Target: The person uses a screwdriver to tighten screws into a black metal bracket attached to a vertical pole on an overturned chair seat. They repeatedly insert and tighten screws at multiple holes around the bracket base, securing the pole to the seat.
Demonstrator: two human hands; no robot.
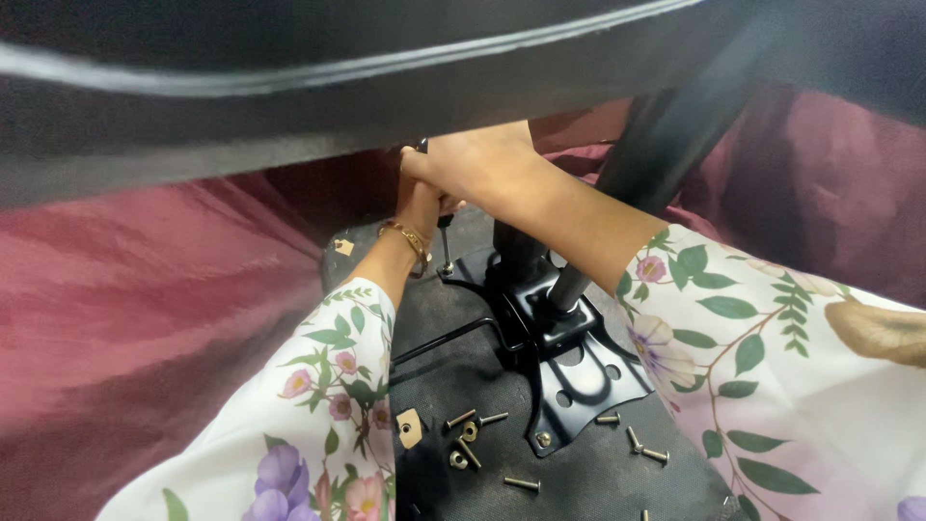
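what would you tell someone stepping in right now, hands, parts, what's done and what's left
Left hand, gold bracelet at the wrist, and right hand are together on a tool standing upright on a bolt at the far left corner of the black plate; the grips are partly hidden.
The plate lies on the dark seat underside, with a black column rising from its middle.
Done: one bolt sits in the plate's near corner.
Left: the plate's other slots look empty. Loose bolts and washers lie on the seat near the plate.
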